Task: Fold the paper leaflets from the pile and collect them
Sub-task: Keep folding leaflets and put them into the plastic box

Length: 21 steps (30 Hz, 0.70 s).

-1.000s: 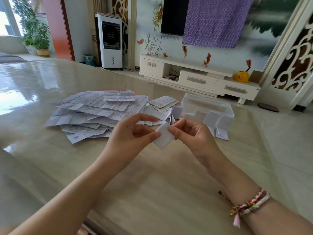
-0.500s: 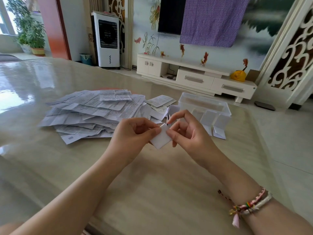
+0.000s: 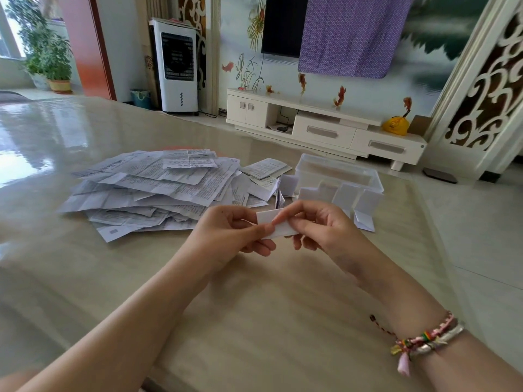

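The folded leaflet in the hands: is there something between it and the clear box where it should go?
Yes. Several folded leaflets stand propped against the near wall of the clear box, between it and the folded leaflet pinched by the left hand and right hand. The box's open top looks unobstructed from above.

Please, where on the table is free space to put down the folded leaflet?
Bare table lies in front of both hands, between the forearms. Another bare strip lies right of the clear box. It is crowded around the pile of leaflets and the folded leaflets against the box.
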Each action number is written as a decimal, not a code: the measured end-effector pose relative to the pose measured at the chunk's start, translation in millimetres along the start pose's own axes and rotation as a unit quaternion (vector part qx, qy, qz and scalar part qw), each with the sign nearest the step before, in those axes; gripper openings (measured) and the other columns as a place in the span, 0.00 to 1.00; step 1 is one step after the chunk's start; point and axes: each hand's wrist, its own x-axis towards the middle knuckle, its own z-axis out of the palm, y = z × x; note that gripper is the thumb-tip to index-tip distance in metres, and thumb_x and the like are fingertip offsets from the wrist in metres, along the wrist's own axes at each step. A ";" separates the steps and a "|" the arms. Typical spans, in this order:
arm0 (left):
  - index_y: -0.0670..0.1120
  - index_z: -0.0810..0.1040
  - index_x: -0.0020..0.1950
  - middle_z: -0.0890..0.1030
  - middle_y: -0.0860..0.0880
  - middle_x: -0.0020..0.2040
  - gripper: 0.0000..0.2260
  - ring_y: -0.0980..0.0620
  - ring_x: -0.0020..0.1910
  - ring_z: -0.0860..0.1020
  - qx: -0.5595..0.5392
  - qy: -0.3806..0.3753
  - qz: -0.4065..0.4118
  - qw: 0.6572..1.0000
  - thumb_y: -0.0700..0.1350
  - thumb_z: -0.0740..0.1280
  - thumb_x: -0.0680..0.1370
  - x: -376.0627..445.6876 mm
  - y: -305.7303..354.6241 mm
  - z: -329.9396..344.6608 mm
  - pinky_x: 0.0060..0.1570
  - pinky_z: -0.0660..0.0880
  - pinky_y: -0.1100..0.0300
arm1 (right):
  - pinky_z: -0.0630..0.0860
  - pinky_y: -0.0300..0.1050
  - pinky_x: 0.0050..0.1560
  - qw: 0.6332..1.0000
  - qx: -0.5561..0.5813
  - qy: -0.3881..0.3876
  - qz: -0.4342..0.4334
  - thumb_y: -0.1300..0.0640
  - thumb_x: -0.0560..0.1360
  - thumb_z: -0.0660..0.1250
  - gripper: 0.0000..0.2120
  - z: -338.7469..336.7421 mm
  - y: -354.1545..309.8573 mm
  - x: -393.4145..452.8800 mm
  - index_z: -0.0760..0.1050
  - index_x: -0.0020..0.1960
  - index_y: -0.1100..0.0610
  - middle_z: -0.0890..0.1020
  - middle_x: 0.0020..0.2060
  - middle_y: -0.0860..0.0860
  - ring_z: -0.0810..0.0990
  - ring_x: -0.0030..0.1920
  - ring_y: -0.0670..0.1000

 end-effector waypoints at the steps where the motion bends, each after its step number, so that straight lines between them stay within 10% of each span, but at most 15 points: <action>1: 0.43 0.76 0.40 0.84 0.43 0.34 0.05 0.54 0.28 0.81 -0.006 0.001 -0.003 1.000 0.39 0.72 0.73 0.9 -0.2 -0.5 0.31 0.72 0.68 | 0.65 0.37 0.32 1.000 0.003 0.008 0.006 0.66 0.79 0.61 0.11 0.2 -0.7 -0.2 0.80 0.45 0.56 0.77 0.35 0.54 0.74 0.32 0.46; 10: 0.44 0.81 0.47 0.85 0.50 0.37 0.05 0.58 0.36 0.80 0.101 0.137 0.073 0.983 0.45 0.68 0.77 13.4 -0.1 -24.0 0.40 0.75 0.61 | 0.66 0.33 0.33 0.966 -0.026 0.232 0.112 0.60 0.79 0.64 0.07 -14.5 14.3 5.8 0.81 0.51 0.57 0.83 0.44 0.53 0.77 0.32 0.44; 21: 0.50 0.82 0.42 0.85 0.56 0.39 0.07 0.59 0.39 0.79 0.143 0.185 0.082 0.969 0.46 0.66 0.79 12.0 5.2 -42.5 0.45 0.73 0.59 | 0.68 0.37 0.29 0.969 -0.106 0.199 0.104 0.64 0.79 0.59 0.14 -15.4 19.2 7.2 0.78 0.57 0.51 0.80 0.28 0.51 0.68 0.23 0.43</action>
